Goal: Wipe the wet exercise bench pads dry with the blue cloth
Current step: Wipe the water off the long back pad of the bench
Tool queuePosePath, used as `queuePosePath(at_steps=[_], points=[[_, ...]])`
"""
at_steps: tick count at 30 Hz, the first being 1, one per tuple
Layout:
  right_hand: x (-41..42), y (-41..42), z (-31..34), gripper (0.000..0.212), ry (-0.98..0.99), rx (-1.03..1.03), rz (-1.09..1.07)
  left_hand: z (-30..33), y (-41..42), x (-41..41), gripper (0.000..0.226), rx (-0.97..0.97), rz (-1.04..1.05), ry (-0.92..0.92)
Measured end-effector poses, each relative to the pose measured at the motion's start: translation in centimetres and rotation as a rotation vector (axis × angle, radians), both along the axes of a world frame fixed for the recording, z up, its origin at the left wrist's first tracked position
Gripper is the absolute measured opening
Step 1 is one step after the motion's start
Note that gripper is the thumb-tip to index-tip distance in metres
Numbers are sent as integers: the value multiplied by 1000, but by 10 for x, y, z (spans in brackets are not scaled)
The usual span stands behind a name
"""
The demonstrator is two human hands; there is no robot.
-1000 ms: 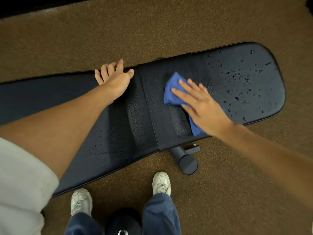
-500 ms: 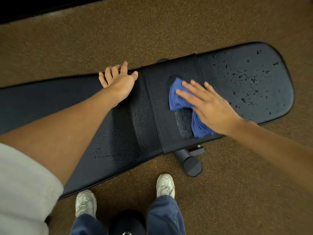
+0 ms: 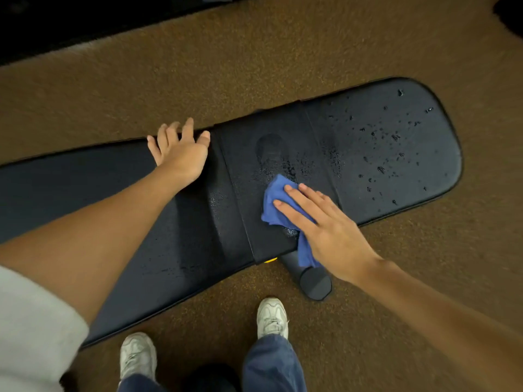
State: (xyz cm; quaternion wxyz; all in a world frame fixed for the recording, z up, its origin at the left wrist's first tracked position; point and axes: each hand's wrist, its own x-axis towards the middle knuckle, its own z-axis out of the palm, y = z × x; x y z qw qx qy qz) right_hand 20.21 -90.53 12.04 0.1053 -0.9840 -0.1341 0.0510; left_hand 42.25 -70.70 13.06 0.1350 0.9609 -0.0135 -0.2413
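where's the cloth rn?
Head view, right of centre: the cloth lies on the bench's middle pad at its near edge, pressed flat under the right hand.

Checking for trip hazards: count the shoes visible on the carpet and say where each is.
2. One white shoe at bottom centre-left beside the bench; the other shoe further right, near the bench's round foot.
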Motion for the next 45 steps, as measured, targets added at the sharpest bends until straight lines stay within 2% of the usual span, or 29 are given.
queuePosePath(at_steps=[2, 5, 8, 10, 15, 19, 21, 25, 27, 29, 34, 37, 41, 45], points=[[-8, -24, 2, 84, 17, -43, -5, 0, -6, -9, 54, -3, 20, -99], [-12, -51, 2, 75, 16, -42, -56, -4, -18, -33, 49, -136, 65, -310], [-20, -77, -1, 79, -12, -12, -211, -6, -36, -60, 48, -205, 29, -370], [-25, -101, -3, 81, -17, 21, -358, -8, -46, -71, 52, -164, -16, -362], [-32, -160, -6, 66, -69, 23, -703, -11, -51, -74, 56, 75, -124, -354], [-15, -144, -5, 57, -101, 162, -1024, -10, -50, -73, 57, 136, -175, -358], [-8, -115, -5, 56, -145, 178, -1015, -10, -51, -74, 57, 131, -171, -354], [-18, -61, -9, 62, -99, 160, -538, -13, -53, -75, 57, 129, -167, -385], [-22, -64, -7, 70, -68, 135, -399, -14, -53, -76, 57, 129, -169, -393], [-18, -88, -5, 69, -52, 104, -458, -15, -53, -77, 57, 123, -173, -410], [5, -166, -8, 56, -84, 97, -917, -20, -51, -77, 56, 109, -171, -448], [34, -196, -9, 53, -59, 99, -1068, -21, -53, -78, 55, 87, -154, -461], [85, -207, -9, 54, -93, 56, -1095, -23, -55, -80, 55, 68, -136, -468], [137, -183, -11, 64, -143, 18, -958, -25, -54, -79, 55, 67, -146, -482]])
